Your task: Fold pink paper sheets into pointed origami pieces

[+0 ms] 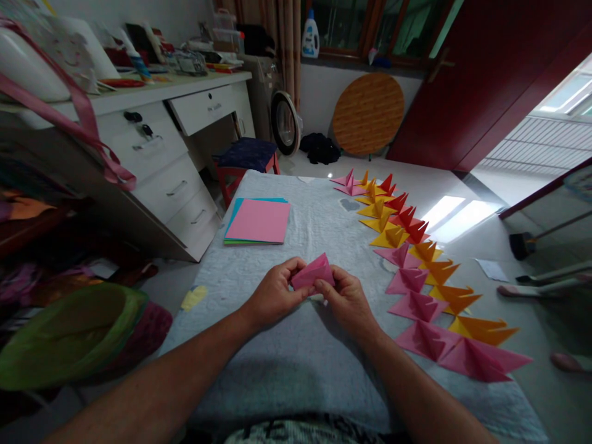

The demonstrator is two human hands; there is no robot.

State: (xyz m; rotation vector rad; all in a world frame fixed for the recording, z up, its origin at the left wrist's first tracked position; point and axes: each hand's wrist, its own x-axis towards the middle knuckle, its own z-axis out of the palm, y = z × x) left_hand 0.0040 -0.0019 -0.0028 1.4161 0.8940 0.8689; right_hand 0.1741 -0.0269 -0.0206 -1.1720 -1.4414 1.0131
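Observation:
Between my two hands is a folded piece of pink origami paper, held just above the cloth-covered table. My left hand pinches its left side, thumb along the lower edge. On the right side, my right hand grips it with the thumb pressed on the front. A stack of square paper, pink on top with blue and green edges showing, lies beyond my left hand. Rows of folded paper cranes in pink, yellow, orange and red stand along the table's right side.
A pale blue cloth covers the table. To the left are a green-lined bin and a white desk with drawers. Past the far edge stand a stool and a washing machine with its door ajar.

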